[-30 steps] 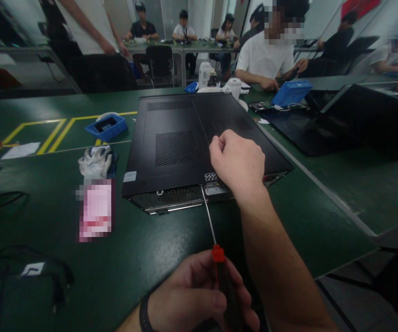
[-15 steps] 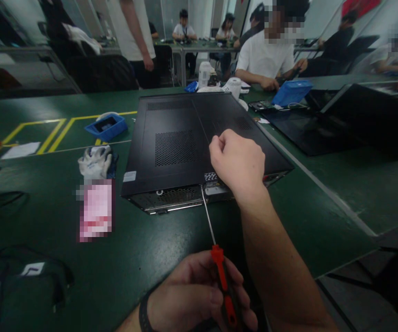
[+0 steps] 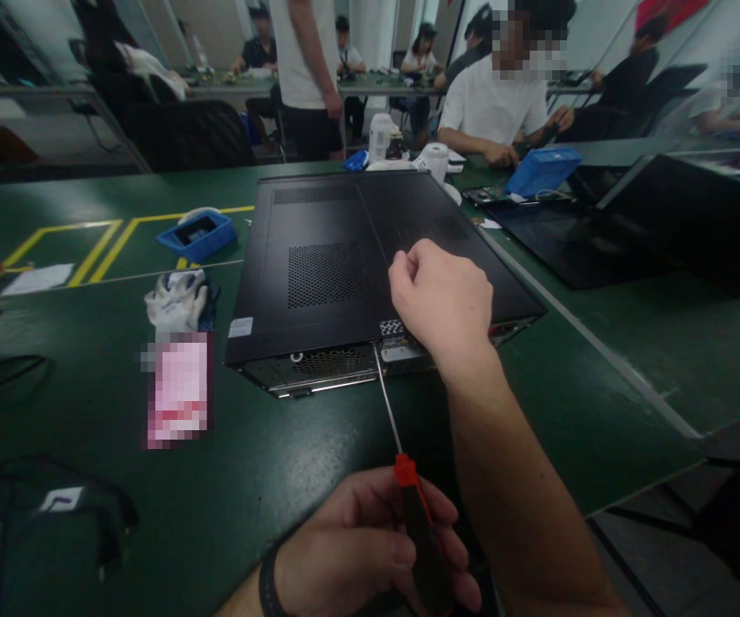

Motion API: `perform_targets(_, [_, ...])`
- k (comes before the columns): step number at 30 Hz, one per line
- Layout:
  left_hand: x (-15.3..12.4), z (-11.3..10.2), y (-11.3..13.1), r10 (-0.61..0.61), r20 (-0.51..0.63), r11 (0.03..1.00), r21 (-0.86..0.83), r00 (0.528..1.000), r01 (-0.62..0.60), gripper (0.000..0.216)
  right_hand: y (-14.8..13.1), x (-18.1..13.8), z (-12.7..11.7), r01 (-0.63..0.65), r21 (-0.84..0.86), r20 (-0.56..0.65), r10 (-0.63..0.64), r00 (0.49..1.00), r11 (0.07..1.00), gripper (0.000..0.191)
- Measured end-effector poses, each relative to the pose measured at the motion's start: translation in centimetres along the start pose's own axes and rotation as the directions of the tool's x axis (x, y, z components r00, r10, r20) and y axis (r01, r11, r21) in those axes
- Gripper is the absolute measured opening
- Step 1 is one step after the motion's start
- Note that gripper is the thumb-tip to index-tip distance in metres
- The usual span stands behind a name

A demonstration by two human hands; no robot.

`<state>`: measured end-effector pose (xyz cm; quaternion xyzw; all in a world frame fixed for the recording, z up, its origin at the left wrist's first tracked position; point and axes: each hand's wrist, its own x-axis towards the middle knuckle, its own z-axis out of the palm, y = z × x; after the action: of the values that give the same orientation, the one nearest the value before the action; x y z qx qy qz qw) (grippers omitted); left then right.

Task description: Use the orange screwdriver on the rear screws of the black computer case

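Comparing the current view with that of half a second ago shows one change at the work: the handle of the screwdriver (image 3: 406, 471) has rolled about its axis, so that its dark side now faces up where a red strip was exposed. The shaft meets the near edge of the computer case (image 3: 327, 274) at the same place, which suggests turning in position rather than repositioning. The case lies flat on the bench (image 3: 241, 480), in the centre of the frame. The left hand (image 3: 357, 540), bottom centre, holds the screwdriver handle between thumb and fingers. The right hand (image 3: 443, 300), right of centre, is curled over the case's top panel; its fingertips are concealed, so whether it grips anything cannot be told. At the top, a standing person (image 3: 309, 60) has shifted rightward, with no apparent bearing on the work. The screwdriver's tip and whatever it engages are too small to resolve, and the fingers partly cover the handle. A pink item (image 3: 180, 390) left of centre is pixelated and cannot be identified.
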<state>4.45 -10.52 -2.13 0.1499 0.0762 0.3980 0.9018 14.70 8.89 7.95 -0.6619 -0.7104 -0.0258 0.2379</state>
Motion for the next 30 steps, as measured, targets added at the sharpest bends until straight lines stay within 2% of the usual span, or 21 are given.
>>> perform_targets(9, [0.5, -0.9, -1.0, 0.089, 0.039, 0.996, 0.010, 0.995, -0.090, 0.027, -0.2, -0.1, -0.3, -0.010, 0.000, 0.016, 0.010, 1.000, 1.000, 0.038])
perform_targets(18, [0.1, -0.2, -0.1, 0.002, -0.015, 1.000, -0.006, 1.000, -0.002, 0.030, -0.3, -0.1, -0.3, -0.013, -0.007, 0.020, 0.013, 1.000, 1.000, 0.038])
perform_targets(25, [0.3, -1.2, -1.1, 0.089, 0.040, 0.996, 0.016, 0.995, -0.090, 0.027, -0.2, -0.1, -0.2, -0.009, -0.004, 0.008, 0.009, 1.000, 1.000, 0.038])
perform_targets(30, [0.2, -0.6, -0.4, 0.044, 0.030, 0.999, -0.025, 0.999, -0.043, 0.025, -0.1, -0.1, -0.1, -0.005, -0.004, 0.008, 0.005, 1.000, 1.000, 0.037])
